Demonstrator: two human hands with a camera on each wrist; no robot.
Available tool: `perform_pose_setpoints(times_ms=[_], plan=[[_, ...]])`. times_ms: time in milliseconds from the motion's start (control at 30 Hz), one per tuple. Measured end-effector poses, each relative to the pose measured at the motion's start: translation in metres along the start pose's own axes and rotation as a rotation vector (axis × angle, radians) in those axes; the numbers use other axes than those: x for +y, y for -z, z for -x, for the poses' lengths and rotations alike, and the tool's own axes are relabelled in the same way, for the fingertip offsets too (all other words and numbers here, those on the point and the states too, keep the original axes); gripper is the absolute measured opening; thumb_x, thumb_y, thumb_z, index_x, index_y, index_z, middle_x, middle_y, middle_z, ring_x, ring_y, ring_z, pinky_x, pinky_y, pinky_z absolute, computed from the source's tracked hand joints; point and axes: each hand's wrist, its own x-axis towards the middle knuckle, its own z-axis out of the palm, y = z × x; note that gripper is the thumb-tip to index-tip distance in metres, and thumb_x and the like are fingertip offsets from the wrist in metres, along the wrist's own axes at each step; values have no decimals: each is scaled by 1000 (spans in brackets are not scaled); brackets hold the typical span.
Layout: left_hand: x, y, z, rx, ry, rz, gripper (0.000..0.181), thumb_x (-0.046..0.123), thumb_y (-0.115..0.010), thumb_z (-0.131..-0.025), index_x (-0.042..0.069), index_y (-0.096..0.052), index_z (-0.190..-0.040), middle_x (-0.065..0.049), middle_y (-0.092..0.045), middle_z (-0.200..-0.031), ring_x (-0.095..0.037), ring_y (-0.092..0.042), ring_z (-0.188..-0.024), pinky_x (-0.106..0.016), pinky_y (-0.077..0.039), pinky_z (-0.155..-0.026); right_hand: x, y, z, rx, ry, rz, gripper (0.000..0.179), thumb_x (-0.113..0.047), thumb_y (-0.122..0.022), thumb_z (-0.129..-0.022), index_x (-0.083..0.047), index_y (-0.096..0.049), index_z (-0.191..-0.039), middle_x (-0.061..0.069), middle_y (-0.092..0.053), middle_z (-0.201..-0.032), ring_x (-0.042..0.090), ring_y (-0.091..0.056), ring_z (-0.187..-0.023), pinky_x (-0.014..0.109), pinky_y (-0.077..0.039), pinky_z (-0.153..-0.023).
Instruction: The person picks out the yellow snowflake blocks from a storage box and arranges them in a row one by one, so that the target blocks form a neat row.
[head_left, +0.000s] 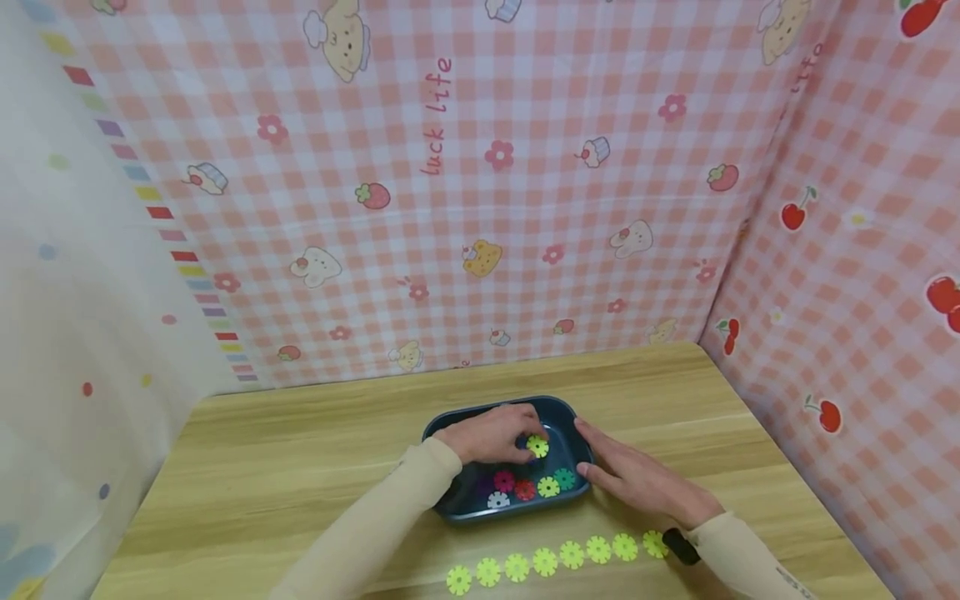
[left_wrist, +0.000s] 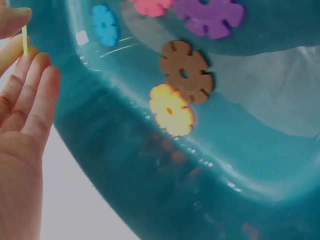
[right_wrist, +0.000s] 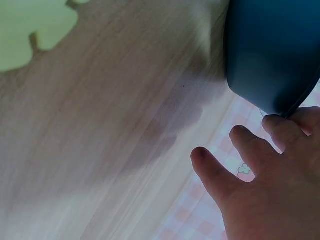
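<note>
My left hand reaches over the dark blue tray and pinches a yellow-green snowflake disc between thumb and fingers. In the left wrist view that disc shows edge-on at the fingertips. My right hand touches the tray's right end with fairly straight fingers; in the right wrist view its fingers are spread beside the tray wall. Inside the tray lie loose discs: a white one, a red one, a yellow-green one and a green one, among others.
On the wooden table, in front of the tray, several yellow-green discs form a row. Its right end lies by the black band on my right wrist. Checked cloth hangs behind the table and on the right.
</note>
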Motion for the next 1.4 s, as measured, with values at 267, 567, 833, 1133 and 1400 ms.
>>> perform_pose_setpoints(times_ms=[267, 567, 833, 1133, 1400], plan=[[13, 20, 19, 35, 51, 76, 35, 25, -70, -100, 14, -70, -134, 2, -59, -125, -16, -61, -111, -24, -50, -100, -2, -1, -1, 0, 16, 12, 73, -44, -49, -109, -15, -16, -167, 10, -20, -171, 35, -27, -153, 58, -27, -121], [21, 34, 45, 107, 9, 115, 35, 33, -71, -100, 15, -72, -130, 3, -62, -120, -13, -63, -111, -23, -51, -98, -1, -1, -1, 3, 35, 39, 75, -50, -46, -109, -12, -17, -167, 13, -21, -171, 37, -28, -153, 59, -27, -120], [27, 31, 69, 154, 12, 72, 33, 30, -71, -100, 16, -71, -130, 4, -61, -122, -9, -61, -109, -23, -52, -94, -2, -2, -2, 11, 48, 57, 77, -51, -46, -109, -9, -18, -166, 15, -21, -170, 38, -26, -154, 59, -26, -121], [37, 23, 96, 218, -6, 65, 31, 25, -71, -100, 14, -72, -129, 3, -61, -120, -6, -58, -96, -19, -52, -86, -6, -1, -1, 10, 26, 63, 74, -45, -49, -109, -8, -20, -166, 16, -21, -170, 39, -24, -154, 59, -25, -121], [41, 15, 118, 238, 17, 18, 30, 26, -71, -99, 15, -73, -127, 3, -61, -121, -11, -58, -108, -25, -52, -95, -7, -2, -1, 17, 33, 63, 74, -43, -51, -109, -7, -21, -166, 18, -22, -170, 40, -25, -154, 60, -25, -121]])
